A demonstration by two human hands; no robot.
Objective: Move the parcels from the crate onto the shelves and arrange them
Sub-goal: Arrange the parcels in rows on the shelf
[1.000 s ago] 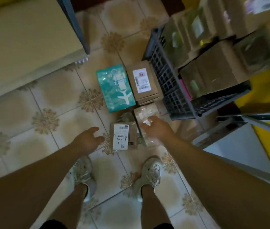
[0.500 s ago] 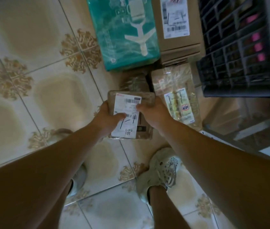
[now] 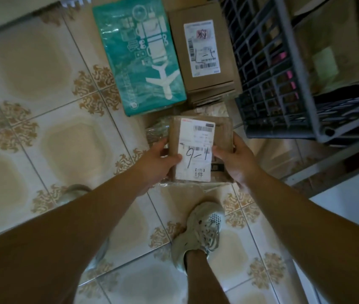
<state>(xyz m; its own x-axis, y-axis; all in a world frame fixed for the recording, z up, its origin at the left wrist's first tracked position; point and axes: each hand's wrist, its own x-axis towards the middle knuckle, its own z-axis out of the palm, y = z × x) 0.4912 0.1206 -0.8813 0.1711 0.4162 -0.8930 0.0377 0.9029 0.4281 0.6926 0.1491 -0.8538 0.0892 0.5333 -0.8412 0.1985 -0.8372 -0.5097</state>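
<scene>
Plainly held level, label up, over the floor near the crate's near corner: parcel with long axis pointing away from the body, gripped at its left edge by the left hand and its right edge by the right hand, thumbs on top.

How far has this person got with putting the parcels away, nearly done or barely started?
Early on, I'd judge. Done: a teal parcel and a labelled brown box lie on the floor tiles beside the crate. In hand: the left hand and right hand hold a small brown parcel marked 9-1. Left: cardboard boxes sit inside the crate, and nothing looks shelved yet.
</scene>
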